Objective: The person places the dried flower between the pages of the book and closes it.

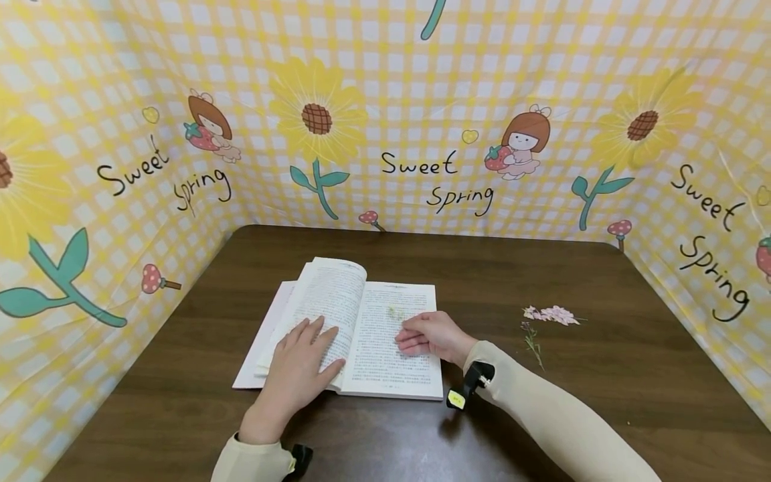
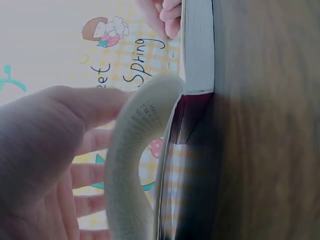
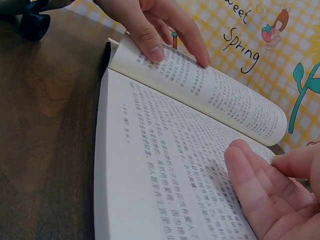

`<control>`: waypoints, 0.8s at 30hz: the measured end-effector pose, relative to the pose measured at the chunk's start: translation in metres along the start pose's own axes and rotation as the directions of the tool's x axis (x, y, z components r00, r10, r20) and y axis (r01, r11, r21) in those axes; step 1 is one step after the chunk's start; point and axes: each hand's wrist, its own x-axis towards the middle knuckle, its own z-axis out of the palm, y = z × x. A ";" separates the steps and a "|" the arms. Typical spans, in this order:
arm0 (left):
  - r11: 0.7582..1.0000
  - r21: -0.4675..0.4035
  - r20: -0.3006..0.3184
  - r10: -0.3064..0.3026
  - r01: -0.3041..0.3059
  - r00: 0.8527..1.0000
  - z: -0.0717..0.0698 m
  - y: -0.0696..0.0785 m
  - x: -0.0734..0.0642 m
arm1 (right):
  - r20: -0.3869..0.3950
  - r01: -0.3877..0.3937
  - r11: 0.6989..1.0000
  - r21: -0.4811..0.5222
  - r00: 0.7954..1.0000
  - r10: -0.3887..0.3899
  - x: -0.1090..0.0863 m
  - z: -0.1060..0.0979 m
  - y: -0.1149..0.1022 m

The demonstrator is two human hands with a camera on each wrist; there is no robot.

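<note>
An open book (image 1: 394, 375) lies on the table with printed text on its pages. My left hand (image 1: 301, 365) rests spread on the curved left-hand pages (image 3: 200, 82), fingers extended, holding them down. Over the right-hand page (image 3: 150, 150), my right hand (image 1: 436, 336) pinches a small pale yellow-green flower sprig (image 1: 394, 312) between thumb and index finger. The sprig's head lies over the printed text; its stem is mostly hidden by the fingertips. In the right wrist view the other fingers of my right hand (image 3: 280, 195) are loosely bent close above the page.
To the right of the book lie a pink flower cluster (image 1: 554, 314) and a thin green sprig (image 1: 533, 345) on the dark wooden table (image 1: 482, 268). A yellow checked cloth (image 1: 385, 87) with printed sunflowers rises behind the table and along its sides.
</note>
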 end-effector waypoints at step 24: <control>0.985 -0.052 0.141 0.169 -0.163 0.976 0.004 0.011 0.000 | 0.066 -0.068 0.996 -0.059 0.995 0.072 0.003 -0.002 -0.006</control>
